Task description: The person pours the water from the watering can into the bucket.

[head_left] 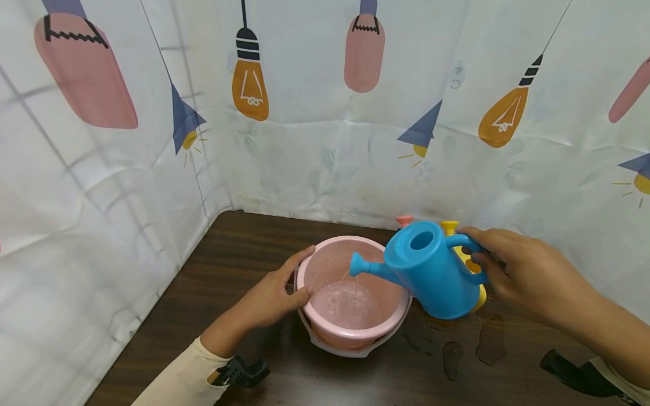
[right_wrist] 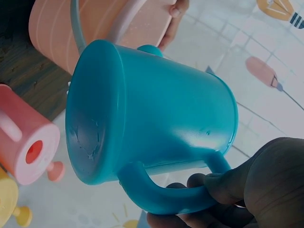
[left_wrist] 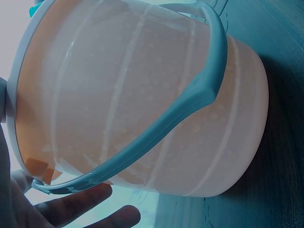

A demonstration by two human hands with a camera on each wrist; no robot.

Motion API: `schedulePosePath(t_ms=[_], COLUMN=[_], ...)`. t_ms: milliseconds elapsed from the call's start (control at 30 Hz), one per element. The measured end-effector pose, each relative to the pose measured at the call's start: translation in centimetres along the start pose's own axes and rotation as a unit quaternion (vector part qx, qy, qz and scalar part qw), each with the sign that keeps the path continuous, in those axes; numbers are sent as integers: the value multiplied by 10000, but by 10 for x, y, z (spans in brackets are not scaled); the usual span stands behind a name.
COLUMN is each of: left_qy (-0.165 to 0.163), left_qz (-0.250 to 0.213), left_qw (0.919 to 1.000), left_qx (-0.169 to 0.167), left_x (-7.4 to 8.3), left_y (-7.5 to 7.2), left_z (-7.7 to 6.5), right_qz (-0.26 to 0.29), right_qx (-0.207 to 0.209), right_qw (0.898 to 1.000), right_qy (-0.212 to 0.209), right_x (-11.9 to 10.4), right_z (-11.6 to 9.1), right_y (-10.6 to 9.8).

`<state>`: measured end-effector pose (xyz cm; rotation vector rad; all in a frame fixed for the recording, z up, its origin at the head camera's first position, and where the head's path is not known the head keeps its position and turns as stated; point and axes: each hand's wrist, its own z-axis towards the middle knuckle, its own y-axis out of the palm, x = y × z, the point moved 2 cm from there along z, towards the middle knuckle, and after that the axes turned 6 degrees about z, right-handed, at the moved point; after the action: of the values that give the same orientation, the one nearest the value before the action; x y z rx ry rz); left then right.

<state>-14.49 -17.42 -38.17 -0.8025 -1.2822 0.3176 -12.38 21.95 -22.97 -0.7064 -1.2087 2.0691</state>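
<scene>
A blue watering can (head_left: 431, 270) is tilted over the pink bucket (head_left: 350, 332), its spout above the opening. My right hand (head_left: 518, 270) grips the can's handle, fingers curled round it in the right wrist view. Thin streams of water run from the spout into the bucket, where rippling water (head_left: 345, 304) covers the bottom. At the bucket's left rim, my left hand (head_left: 269, 293) holds on, thumb over the edge and other fingers along the outside. The bucket's handle (left_wrist: 152, 135) hangs down its side in the left wrist view.
Behind the blue can are a yellow watering can (right_wrist: 7, 197) and a pink watering can (right_wrist: 35, 142). Water puddles (head_left: 491, 341) lie on the dark wooden table (head_left: 228, 242) right of the bucket. A patterned curtain (head_left: 315, 169) hangs along the back and left.
</scene>
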Motion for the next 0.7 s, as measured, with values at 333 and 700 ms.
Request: schedulePosePath(t_ms=[333, 700], left_qy=[-7, 91], left_qz=[-55, -114], left_qw=[10000, 9999], left_qx=[-28, -21], left_x=[0, -1], left_y=[0, 1], left_z=[0, 0], right_qz=[-47, -60], right_qx=[28, 48], right_qw=[10000, 9999], right_qy=[-50, -111], right_x=[0, 1], right_z=[0, 0], right_y=[-1, 0])
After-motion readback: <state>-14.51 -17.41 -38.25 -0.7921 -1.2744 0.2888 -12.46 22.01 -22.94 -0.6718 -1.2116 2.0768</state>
